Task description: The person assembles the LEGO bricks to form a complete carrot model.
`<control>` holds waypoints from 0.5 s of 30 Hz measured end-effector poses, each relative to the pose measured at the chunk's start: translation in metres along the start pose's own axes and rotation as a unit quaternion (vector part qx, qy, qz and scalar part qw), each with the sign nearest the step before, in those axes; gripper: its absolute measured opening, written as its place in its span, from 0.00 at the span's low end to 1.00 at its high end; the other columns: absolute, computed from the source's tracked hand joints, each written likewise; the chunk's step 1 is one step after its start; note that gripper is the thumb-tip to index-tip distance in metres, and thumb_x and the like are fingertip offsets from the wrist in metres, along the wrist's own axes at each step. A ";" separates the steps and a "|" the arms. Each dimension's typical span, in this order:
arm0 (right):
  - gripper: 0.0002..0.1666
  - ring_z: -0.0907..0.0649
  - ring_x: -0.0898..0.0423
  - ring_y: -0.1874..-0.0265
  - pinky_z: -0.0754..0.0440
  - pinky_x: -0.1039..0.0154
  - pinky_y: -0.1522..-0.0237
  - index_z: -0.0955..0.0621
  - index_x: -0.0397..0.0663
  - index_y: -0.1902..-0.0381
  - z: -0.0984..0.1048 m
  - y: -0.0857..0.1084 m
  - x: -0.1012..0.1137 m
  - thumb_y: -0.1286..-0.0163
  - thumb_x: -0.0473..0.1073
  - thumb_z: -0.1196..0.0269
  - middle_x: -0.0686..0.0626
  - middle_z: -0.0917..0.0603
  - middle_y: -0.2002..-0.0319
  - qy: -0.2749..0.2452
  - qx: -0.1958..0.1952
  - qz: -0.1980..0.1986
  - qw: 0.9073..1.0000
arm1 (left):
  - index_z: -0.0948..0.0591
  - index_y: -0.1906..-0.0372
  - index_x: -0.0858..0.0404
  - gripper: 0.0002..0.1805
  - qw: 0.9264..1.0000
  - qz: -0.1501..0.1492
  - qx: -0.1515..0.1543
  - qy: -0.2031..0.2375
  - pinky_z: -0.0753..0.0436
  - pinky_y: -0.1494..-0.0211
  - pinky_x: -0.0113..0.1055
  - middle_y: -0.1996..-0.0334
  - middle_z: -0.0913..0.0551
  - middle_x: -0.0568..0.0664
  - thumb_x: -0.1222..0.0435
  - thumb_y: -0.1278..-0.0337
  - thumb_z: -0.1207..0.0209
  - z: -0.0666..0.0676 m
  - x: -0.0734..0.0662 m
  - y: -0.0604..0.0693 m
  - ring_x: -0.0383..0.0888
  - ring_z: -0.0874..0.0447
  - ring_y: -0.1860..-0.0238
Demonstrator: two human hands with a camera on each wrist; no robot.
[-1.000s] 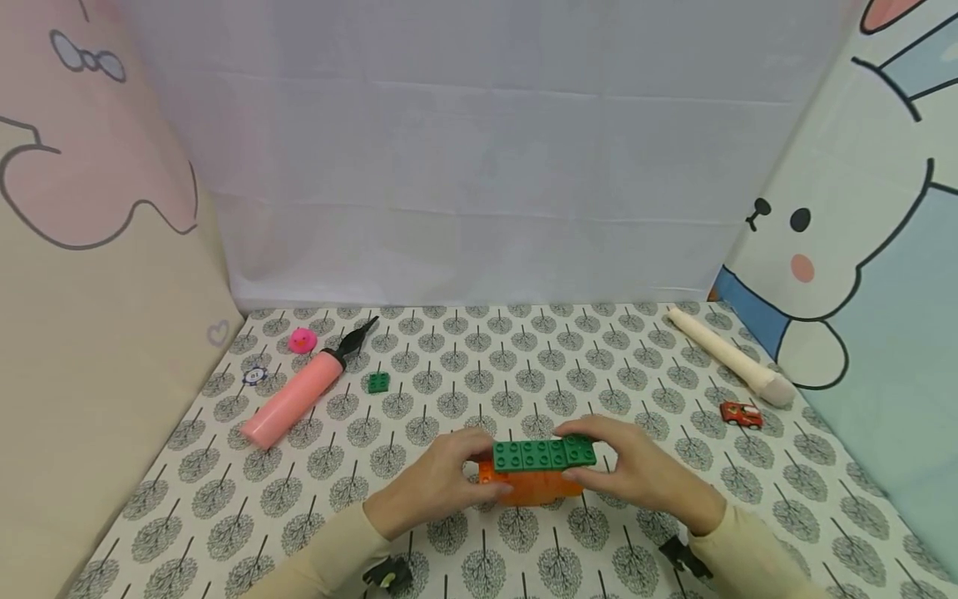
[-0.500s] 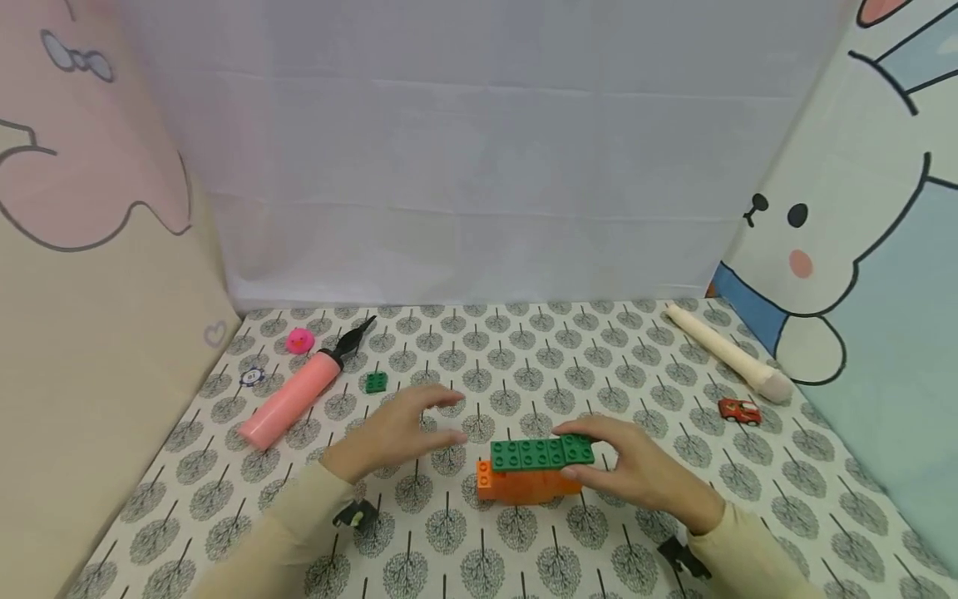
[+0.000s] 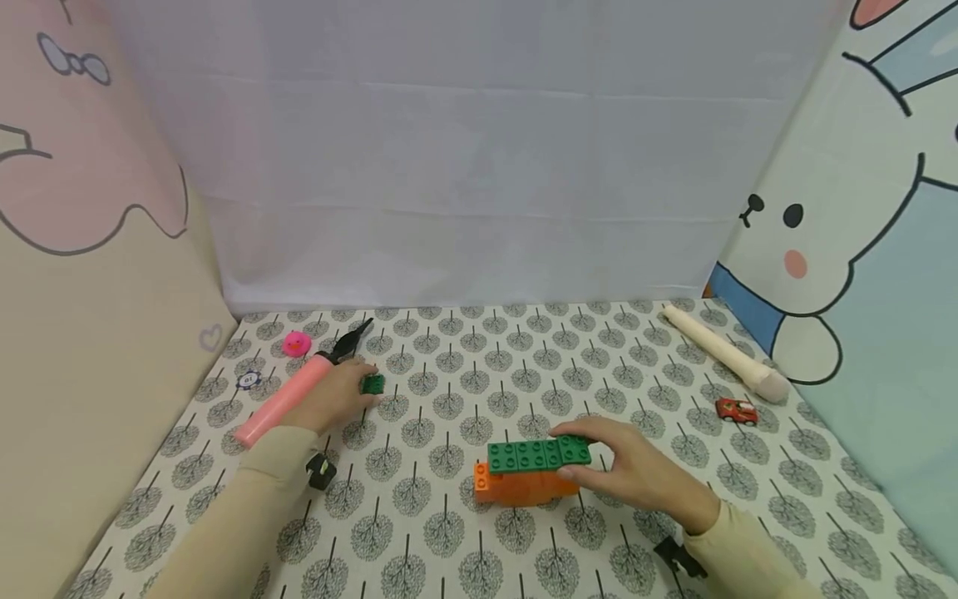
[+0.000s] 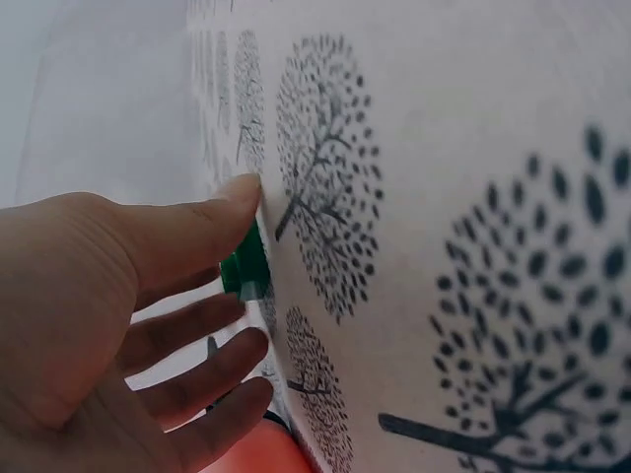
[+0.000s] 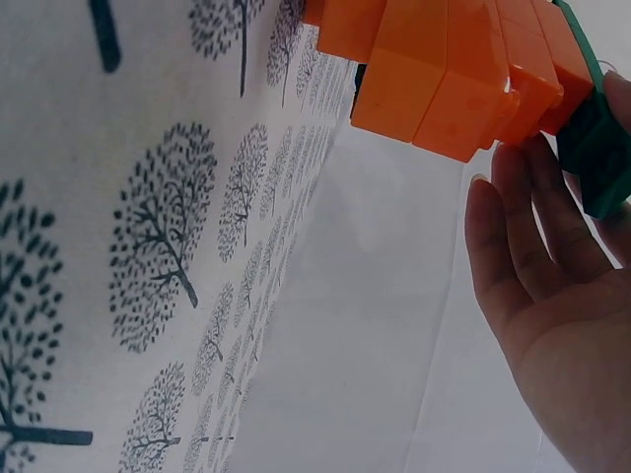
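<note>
My left hand (image 3: 338, 398) reaches to a small green toy brick (image 3: 372, 383) on the patterned cloth. Thumb and forefinger stand on either side of it, a gap showing at the thumb in the head view. From the left wrist, the green brick (image 4: 248, 264) is partly hidden behind the thumb. My right hand (image 3: 636, 470) pinches the right end of a row of green bricks (image 3: 524, 456). That row sits on top of a block of orange bricks (image 3: 524, 489), whose stepped orange side (image 5: 434, 74) fills the top of the right wrist view.
Beside my left hand lies a pink hand pump (image 3: 288, 399) with a black nozzle. A pink rubber duck (image 3: 297, 344) and a poker chip (image 3: 249, 380) are at the far left. At right are a cream-coloured rod (image 3: 722, 351) and a red toy car (image 3: 737, 410).
My left hand has let go of the brick stack and moved left and away to the small green brick. The right hand keeps its grip at the stack's right end.
</note>
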State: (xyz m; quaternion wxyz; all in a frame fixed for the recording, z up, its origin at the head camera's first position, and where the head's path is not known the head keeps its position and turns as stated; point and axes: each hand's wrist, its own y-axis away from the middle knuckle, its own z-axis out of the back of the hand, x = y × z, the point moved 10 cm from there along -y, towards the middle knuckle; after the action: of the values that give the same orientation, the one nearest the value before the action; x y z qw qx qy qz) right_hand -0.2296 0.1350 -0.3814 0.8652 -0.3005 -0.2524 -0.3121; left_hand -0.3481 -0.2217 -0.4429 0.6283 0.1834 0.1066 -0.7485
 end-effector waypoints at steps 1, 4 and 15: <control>0.26 0.17 0.62 0.53 0.16 0.58 0.51 0.21 0.62 0.39 0.000 0.000 0.000 0.35 0.45 0.30 0.55 0.16 0.47 -0.001 0.000 -0.001 1.000 | 0.31 0.30 0.67 0.33 1.000 -0.001 -0.001 0.002 0.38 0.28 0.61 0.29 0.35 0.67 0.60 0.37 0.36 -0.001 0.001 0.000 0.67 0.38 0.29; 0.26 0.17 0.62 0.53 0.16 0.58 0.50 0.21 0.63 0.39 0.000 0.000 0.000 0.34 0.45 0.30 0.55 0.16 0.47 -0.001 0.003 -0.002 1.000 | 0.30 0.30 0.64 0.32 1.000 -0.002 -0.003 0.019 0.37 0.28 0.60 0.30 0.32 0.64 0.60 0.36 0.37 -0.002 0.003 -0.001 0.65 0.37 0.29; 0.26 0.17 0.62 0.54 0.15 0.59 0.52 0.21 0.62 0.39 -0.001 0.000 0.000 0.35 0.44 0.30 0.58 0.17 0.48 -0.008 0.003 0.000 1.000 | 0.21 0.38 0.66 0.25 0.996 -0.051 -0.051 0.049 0.19 0.43 0.50 0.43 0.20 0.62 0.60 0.38 0.36 -0.002 -0.015 0.003 0.55 0.19 0.48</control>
State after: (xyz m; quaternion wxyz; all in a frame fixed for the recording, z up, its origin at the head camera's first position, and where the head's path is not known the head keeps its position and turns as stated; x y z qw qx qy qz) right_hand -0.2291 0.1345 -0.3822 0.8639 -0.3007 -0.2606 -0.3089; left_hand -0.3430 -0.2079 -0.4380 0.5915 0.1820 0.1847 -0.7635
